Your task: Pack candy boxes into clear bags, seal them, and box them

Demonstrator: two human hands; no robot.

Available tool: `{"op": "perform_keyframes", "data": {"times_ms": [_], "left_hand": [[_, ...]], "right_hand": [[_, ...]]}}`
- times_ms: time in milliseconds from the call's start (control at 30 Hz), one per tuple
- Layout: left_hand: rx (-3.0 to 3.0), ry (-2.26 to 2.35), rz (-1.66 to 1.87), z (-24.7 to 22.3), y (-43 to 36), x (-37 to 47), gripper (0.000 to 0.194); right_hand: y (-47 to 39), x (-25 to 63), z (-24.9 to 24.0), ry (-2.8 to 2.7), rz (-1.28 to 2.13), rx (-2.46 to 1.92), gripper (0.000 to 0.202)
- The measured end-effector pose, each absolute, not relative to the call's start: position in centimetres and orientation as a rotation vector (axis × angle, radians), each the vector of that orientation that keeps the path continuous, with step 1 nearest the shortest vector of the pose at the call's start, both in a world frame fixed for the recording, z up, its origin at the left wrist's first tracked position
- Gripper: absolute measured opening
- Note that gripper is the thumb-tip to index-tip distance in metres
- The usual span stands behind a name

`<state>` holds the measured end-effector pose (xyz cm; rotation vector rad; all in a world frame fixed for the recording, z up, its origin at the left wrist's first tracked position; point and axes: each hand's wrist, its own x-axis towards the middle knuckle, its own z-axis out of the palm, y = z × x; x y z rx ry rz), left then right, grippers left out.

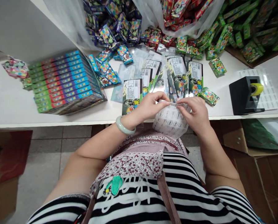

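The sheet [170, 122], pale with rows of dark oval marks, hangs below the left hand [154, 105] and right hand [195, 112], its top edge pinched by both.

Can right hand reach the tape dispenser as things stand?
Probably yes: nothing tall stands between the right hand and the tape dispenser, but that hand pinches the printed sheet and may need freeing first.

I am wearing a single head camera that is facing forward and steeply down over my striped shirt [194, 199]. It is viewing my left hand [152, 105] and my right hand [197, 112] from above at close range, near the middle of the frame. The field is spanning the white tabletop [220, 110] and including tiled floor [45, 152] below its near edge.
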<state>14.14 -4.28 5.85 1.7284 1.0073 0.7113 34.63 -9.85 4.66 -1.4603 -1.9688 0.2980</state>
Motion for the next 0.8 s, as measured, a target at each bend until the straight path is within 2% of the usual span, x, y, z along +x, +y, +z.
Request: {"op": "perform_keyframes", "data": {"times_ms": [133,300,800], "left_hand": [[1.692,1.016,0.731,5.6,-4.2,14.5,0.007],[1.62,1.054,0.726,5.0,-4.1,14.7,0.008],[1.709,0.968,0.775,5.0,-4.2,13.6,0.008]], "right_hand": [[-10.1,34.3,4.4,-2.0,0.11,-1.434,0.013],[-10.2,34.1,4.1,-1.986,0.069,-1.411,0.013],[-9.2,34.1,4.9,-1.974,0.324,-1.456,0.012]]}}
